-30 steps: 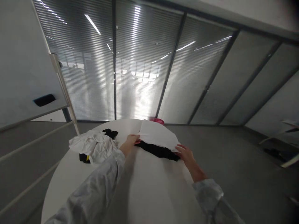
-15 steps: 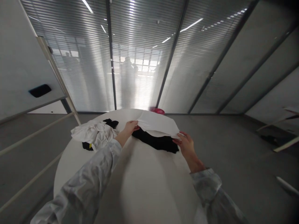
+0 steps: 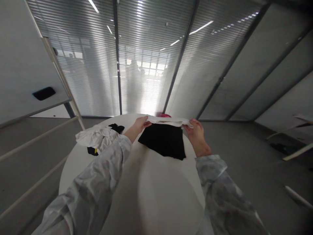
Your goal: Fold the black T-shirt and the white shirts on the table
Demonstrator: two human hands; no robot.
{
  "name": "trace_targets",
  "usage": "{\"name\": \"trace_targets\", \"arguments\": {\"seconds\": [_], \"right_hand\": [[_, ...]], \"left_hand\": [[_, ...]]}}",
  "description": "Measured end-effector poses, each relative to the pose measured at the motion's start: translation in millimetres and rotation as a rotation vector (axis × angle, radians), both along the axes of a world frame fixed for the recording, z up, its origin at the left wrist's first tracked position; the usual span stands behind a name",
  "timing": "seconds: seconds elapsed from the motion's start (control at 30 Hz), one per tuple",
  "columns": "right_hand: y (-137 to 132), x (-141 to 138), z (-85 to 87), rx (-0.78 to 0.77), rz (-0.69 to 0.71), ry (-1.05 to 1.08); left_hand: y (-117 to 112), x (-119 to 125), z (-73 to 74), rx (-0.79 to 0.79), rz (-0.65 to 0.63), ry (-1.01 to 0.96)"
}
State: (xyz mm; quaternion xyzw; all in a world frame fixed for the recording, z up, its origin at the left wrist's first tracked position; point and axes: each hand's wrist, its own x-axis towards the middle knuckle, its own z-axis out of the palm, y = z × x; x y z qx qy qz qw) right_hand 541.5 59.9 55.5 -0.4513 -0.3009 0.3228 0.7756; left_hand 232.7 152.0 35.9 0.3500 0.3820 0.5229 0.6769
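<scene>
My left hand (image 3: 140,125) and my right hand (image 3: 196,133) each pinch one end of a folded white garment (image 3: 166,121), held in a thin band at the far side of the round white table (image 3: 151,189). Just in front of it a folded black garment (image 3: 164,140) lies flat on the table, between my two forearms. Both arms wear pale grey sleeves.
A crumpled heap of white and black clothes (image 3: 97,138) with a bit of yellow lies on the table's left side. A pink basket (image 3: 164,115) peeks out behind the table. A whiteboard on a stand (image 3: 29,65) is at left; glass walls with blinds stand behind.
Both hands lifted the white garment off the black one and carried it away from me to the table's far side, so the black garment now shows fully.
</scene>
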Motion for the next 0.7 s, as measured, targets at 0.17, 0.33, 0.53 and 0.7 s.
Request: {"name": "trace_targets", "arguments": {"seconds": [0.17, 0.33, 0.53, 0.7], "right_hand": [[-43.2, -4.9, 8.7, 0.093, 0.033, -0.165], [-111.2, -18.8, -67.5, -0.239, 0.098, -0.223], [-128.2, -1.9, -116.6, -0.499, 0.007, -0.669], [-135.8, -10.9, -98.6, -0.309, -0.204, -1.210]], "left_hand": [[-7.4, -20.5, 7.9, 0.072, 0.026, 0.000], [-53.0, -55.8, -46.3, -0.045, -0.067, 0.303], [-80.3, -75.5, -78.9, -0.059, -0.024, 0.563], [-90.4, -68.1, -63.9, 0.536, 0.184, 1.065]]}}
